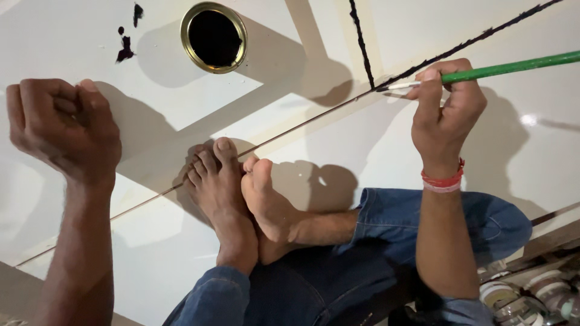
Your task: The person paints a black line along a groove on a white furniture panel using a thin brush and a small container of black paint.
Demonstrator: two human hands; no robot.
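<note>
brush handle [513, 67]: far end cut off by the right edge
jars [531, 296]: blurred, below the brush handle, contents unclear

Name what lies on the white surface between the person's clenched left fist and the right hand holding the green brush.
In the head view, between the left hand and right hand lie the person's bare crossed feet, a thin line running diagonally, and, farther up, an open paint tin.

The scene is lit brightly and warmly, seemingly from above and behind the person. Hard, dark shadows are thrown across the white panel [531, 181] beneath the left hand [63, 127], the right hand [444, 111] and the paint tin [213, 37]. A small glare spot is seen at the right. Focus is mostly sharp; the lower right corner is dim and perhaps slightly blurred.
</note>
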